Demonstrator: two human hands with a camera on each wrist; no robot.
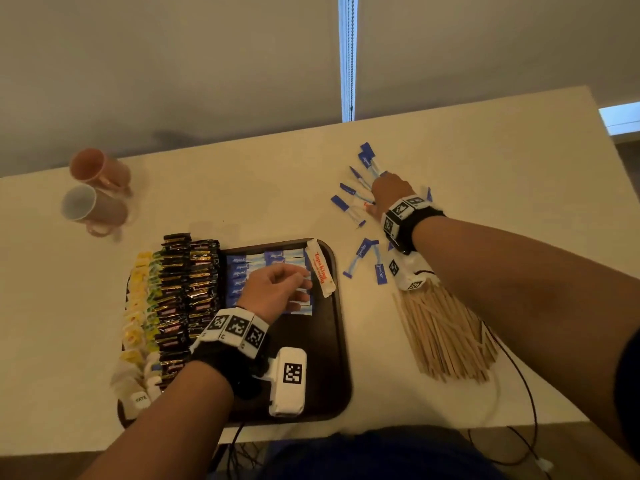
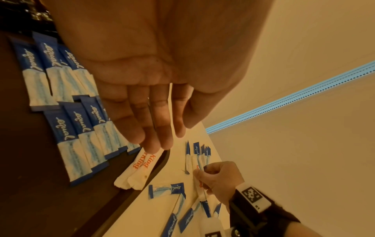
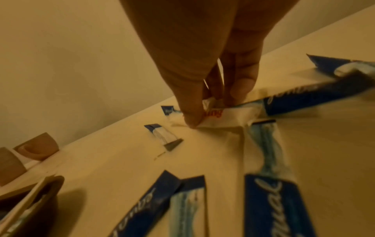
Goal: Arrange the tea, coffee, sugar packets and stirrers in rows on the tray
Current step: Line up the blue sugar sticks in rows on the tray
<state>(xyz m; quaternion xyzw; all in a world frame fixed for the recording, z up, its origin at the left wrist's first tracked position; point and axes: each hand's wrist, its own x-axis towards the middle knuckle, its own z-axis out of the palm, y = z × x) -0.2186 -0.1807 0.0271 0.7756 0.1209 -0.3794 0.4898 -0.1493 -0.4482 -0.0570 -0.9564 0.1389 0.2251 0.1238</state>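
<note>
Meanwhile right hand [image 3: 205, 89] pinches a crinkly white paper stick [image 3: 221, 119].

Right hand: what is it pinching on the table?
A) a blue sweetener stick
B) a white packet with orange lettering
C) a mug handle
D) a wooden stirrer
B: the right hand pinches a white packet with orange lettering lying among blue sticks.

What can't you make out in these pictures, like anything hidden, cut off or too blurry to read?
- Head view: the right hand hides whatever its fingers hold; the right wrist view shows them pinching a white packet, its orange print partly covered.
- Head view: the left hand and wristband cover part of the blue packets on the tray.
- Head view: tea packets too small to read.
- Right wrist view: near blue packets blurred, cut off by the bottom edge.
</note>
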